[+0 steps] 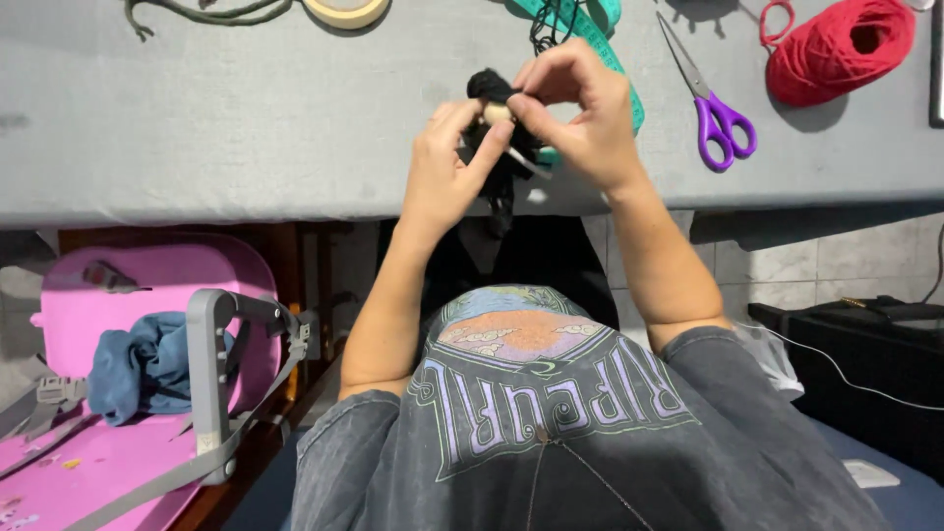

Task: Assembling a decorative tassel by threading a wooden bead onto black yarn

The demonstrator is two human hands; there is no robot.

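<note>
Both my hands meet above the near edge of a grey-covered table (246,128). My left hand (447,167) pinches a small cream-coloured rounded piece (497,113) with black yarn (489,87) wound on it, and black strands hang down below the hands. My right hand (580,108) grips the same black yarn piece from the right, fingers curled over it. A thin light stick (526,162) pokes out beneath the fingers. The rest of the piece is hidden by my fingers.
Purple-handled scissors (716,108) lie right of my hands, a red yarn ball (841,49) beyond them. A teal measuring tape (590,25), a tape roll (344,10) and green cord (197,12) line the far edge. A pink seat (147,285) with blue cloth stands lower left.
</note>
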